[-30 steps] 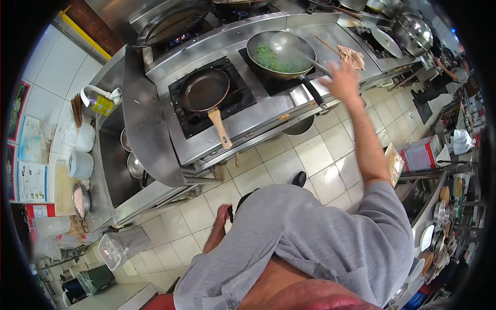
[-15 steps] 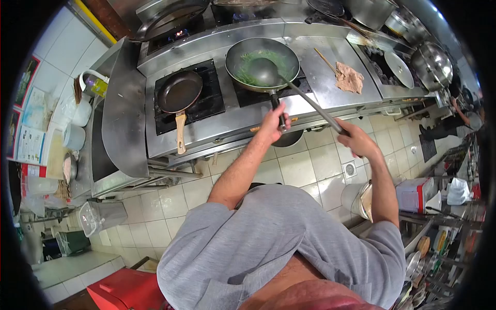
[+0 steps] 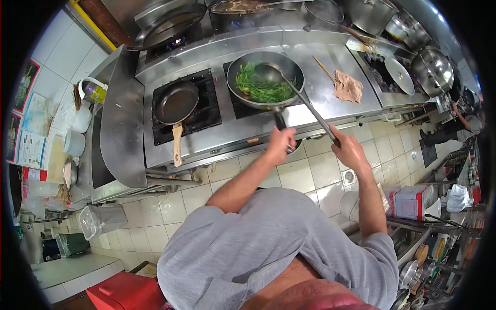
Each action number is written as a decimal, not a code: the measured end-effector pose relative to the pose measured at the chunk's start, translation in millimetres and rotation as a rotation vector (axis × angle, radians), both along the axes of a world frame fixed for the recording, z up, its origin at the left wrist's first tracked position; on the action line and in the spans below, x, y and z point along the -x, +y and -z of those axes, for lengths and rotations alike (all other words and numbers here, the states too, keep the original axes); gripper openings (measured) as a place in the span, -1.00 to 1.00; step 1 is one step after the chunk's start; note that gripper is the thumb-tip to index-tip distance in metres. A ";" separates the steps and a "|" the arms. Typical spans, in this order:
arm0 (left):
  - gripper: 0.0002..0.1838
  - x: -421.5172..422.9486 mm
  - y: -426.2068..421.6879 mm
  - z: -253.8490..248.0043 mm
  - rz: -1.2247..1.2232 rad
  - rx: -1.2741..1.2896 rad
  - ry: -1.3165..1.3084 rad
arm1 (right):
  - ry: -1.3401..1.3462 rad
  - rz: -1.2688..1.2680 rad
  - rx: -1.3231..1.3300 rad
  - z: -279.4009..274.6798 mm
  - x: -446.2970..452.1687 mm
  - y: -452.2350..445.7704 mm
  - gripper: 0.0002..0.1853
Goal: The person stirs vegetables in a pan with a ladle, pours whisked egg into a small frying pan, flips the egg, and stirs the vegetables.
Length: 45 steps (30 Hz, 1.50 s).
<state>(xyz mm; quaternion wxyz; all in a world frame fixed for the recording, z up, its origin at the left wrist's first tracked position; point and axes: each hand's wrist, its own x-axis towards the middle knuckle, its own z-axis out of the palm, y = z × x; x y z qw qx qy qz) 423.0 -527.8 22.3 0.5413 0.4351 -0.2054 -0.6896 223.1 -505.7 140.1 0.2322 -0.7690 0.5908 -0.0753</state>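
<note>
A deep dark wok [image 3: 237, 94] stands over the middle burner, with chopped green vegetables [image 3: 258, 92] inside it. My left hand [image 3: 281, 140] is closed around the wok's black handle, on the side toward me. My right hand [image 3: 350, 150] grips the long metal handle of a ladle [image 3: 309, 106]. The ladle's bowl is in the wok, against the greens toward the back. To the left, a smaller frying pan [image 3: 177, 102] with a pale wooden handle rests on another burner.
A crumpled brownish cloth [image 3: 348, 87] and a thin wooden stick [image 3: 323, 66] lie on the steel counter right of the wok. Large pans [image 3: 173, 26] sit at the back, one over a lit flame. A steel pot [image 3: 433, 71] stands far right, near another person [image 3: 460, 124].
The wok has come slightly toward me and right, tilting so more greens show. Both hands have shifted with it, the right hand a little to the left.
</note>
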 end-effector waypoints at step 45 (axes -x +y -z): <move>-0.67 -79.7 17.2 11.3 0.161 0.100 -0.246 | -0.401 0.206 0.028 37.7 -86.4 -10.0 -0.43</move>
